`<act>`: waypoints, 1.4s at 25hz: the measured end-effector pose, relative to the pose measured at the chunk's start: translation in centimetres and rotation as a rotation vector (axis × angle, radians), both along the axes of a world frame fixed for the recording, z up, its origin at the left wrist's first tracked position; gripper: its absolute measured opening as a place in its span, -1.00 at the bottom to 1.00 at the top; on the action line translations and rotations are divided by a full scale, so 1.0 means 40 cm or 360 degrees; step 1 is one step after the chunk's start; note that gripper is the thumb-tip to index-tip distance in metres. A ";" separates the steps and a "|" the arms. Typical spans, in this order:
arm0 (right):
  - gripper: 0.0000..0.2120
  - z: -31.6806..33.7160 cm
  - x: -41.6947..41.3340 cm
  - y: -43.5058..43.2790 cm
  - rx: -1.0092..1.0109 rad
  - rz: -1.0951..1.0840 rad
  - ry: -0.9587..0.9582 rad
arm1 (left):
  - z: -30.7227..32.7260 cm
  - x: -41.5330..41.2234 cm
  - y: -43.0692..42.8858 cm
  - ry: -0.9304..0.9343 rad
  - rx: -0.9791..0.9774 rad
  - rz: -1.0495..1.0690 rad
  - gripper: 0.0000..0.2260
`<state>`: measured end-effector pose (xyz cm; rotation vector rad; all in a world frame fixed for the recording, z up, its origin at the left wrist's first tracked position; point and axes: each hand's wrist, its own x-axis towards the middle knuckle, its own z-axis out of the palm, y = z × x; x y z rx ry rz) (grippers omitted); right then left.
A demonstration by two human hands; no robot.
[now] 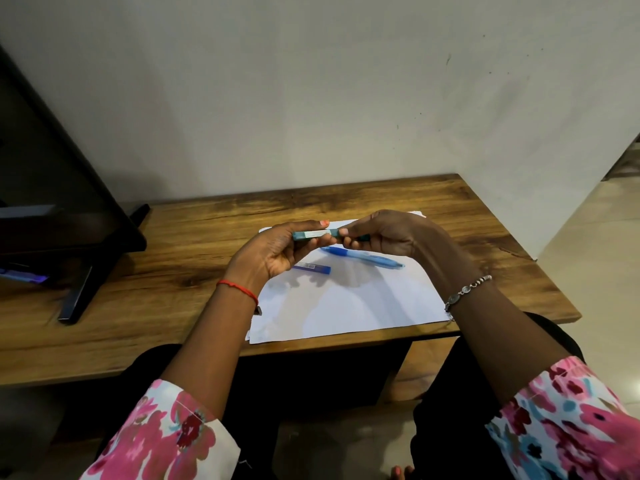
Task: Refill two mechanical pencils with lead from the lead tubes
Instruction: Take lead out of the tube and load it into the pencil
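a paper sheet [346, 306] lies on the table [173, 265], bearing a lead tube [313, 268] left of a mechanical pencil [363, 256].

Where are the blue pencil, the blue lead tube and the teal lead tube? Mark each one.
blue pencil [363, 257]: head view, middle of barrel.
blue lead tube [311, 267]: head view, middle of tube.
teal lead tube [315, 233]: head view, pale label section.

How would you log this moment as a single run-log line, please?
left hand: grips teal lead tube | right hand: pinches its other end | blue pencil: lying on paper | blue lead tube: on paper
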<state>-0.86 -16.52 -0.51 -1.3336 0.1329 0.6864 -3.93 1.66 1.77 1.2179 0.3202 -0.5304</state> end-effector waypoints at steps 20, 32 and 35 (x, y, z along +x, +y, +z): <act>-0.85 -0.004 0.007 -0.002 0.0041 0.0060 0.0125 | 0.000 0.035 -0.007 0.0032 0.0204 -0.0179 -0.93; -0.89 0.025 -0.005 -0.023 -0.0228 0.0034 -0.0238 | -0.011 0.029 -0.001 -0.0032 0.0181 -0.0289 -0.71; -0.87 0.024 -0.004 -0.032 -0.0387 0.0000 -0.0316 | -0.012 0.029 -0.002 -0.0021 0.0156 -0.0289 -0.71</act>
